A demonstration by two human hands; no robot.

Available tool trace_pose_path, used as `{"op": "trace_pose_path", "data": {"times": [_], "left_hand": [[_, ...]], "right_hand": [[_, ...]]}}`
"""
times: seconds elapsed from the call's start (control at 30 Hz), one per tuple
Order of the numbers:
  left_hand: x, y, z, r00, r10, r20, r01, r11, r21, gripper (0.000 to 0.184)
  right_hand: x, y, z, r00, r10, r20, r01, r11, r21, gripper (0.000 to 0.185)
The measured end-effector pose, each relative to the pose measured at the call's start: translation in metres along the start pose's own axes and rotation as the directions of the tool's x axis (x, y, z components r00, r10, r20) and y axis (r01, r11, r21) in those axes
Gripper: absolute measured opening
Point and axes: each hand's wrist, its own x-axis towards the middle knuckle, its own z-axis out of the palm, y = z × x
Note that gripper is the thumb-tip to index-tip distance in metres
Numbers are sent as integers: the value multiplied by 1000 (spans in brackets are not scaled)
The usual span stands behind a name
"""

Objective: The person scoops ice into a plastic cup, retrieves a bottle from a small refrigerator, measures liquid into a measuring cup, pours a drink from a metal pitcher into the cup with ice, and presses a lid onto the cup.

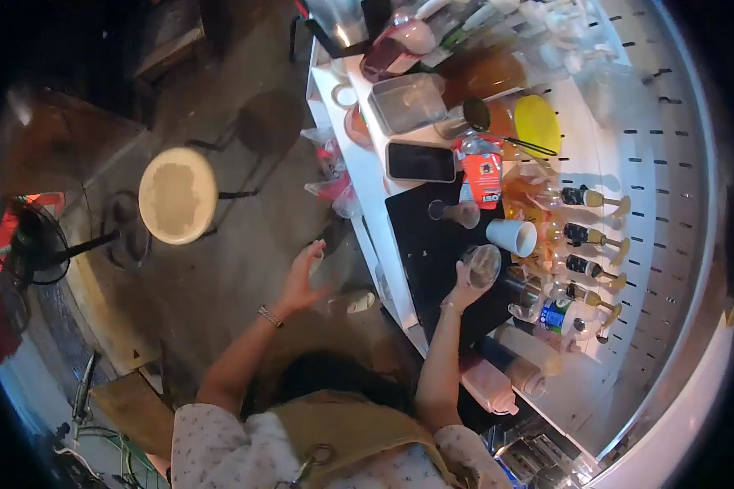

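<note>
My right hand [462, 289] is wrapped round a clear cup [485, 266], held over the black mat [429, 281] on the counter. Just beyond that cup stands a white cup [510, 237]. A clear double-ended measuring cup [455, 213] lies farther along the same mat. Away from the counter, my left hand [303, 283] hangs above the floor, thumb and fingers spread apart. A small pale shape shows by its fingers, too unclear to name.
A phone [421, 162], a clear container [408, 103] and a red carton [482, 178] occupy the far counter. Several pump-topped bottles [585, 235] line the pegboard side; squeeze bottles [489, 383] lie nearer me. A round stool [178, 196] stands on the floor to the left.
</note>
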Motion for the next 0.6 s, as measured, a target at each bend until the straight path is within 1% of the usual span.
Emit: {"op": "trace_pose_path", "data": {"times": [0.03, 0.07, 0.1, 0.13, 0.2, 0.23, 0.3, 0.33, 0.4, 0.43, 0.5, 0.53, 0.6], "left_hand": [[-3, -1, -1, 998, 36, -50, -36, 999, -7, 77], [-5, -2, -4, 999, 25, -48, -26, 999, -18, 77], [-6, 0, -7, 998, -17, -53, 16, 999, -32, 77], [-8, -2, -7, 996, -60, -59, 58, 997, -46, 76], [-12, -10, -6, 995, -58, -86, 55, 998, -34, 75], [-14, -13, -5, 993, -45, -105, 44, 999, -9, 75], [-13, -15, -5, 995, -39, -97, 36, 999, -24, 75], [-11, -15, -6, 995, -26, -96, 23, 999, -32, 76], [-10, -12, -6, 995, -53, -89, 49, 998, -50, 76], [-10, -11, -6, 994, -75, -79, 70, 996, -61, 76], [-9, -15, -6, 995, -66, -76, 62, 997, -51, 76], [-9, -16, -5, 996, -57, -74, 55, 998, -39, 76], [-7, -16, -6, 996, -57, -65, 55, 998, -24, 77]], "right_hand": [[-1, -6, 1, 999, -28, 32, 30, 999, -42, 79], [-1, -8, 0, 996, -60, 65, 65, 995, -80, 78], [-2, -6, -7, 992, -64, 109, 85, 977, -193, 78], [3, -4, -11, 991, -64, 117, 88, 974, -208, 78], [11, 2, -16, 996, -18, 83, 26, 995, -96, 81], [10, 4, -19, 996, -15, 85, 24, 994, -109, 81], [9, 8, -23, 990, 30, 141, -12, 992, -124, 84], [11, 9, -24, 990, 29, 141, -10, 992, -129, 84], [15, 9, -26, 985, -56, 161, 83, 982, -170, 87], [15, 9, -27, 985, -55, 161, 83, 981, -173, 87], [12, 9, -27, 991, -2, 134, 28, 981, -192, 87], [10, 8, -27, 991, -3, 132, 28, 981, -194, 87], [6, 6, -27, 989, 10, 147, 2, 996, -86, 86]]}}
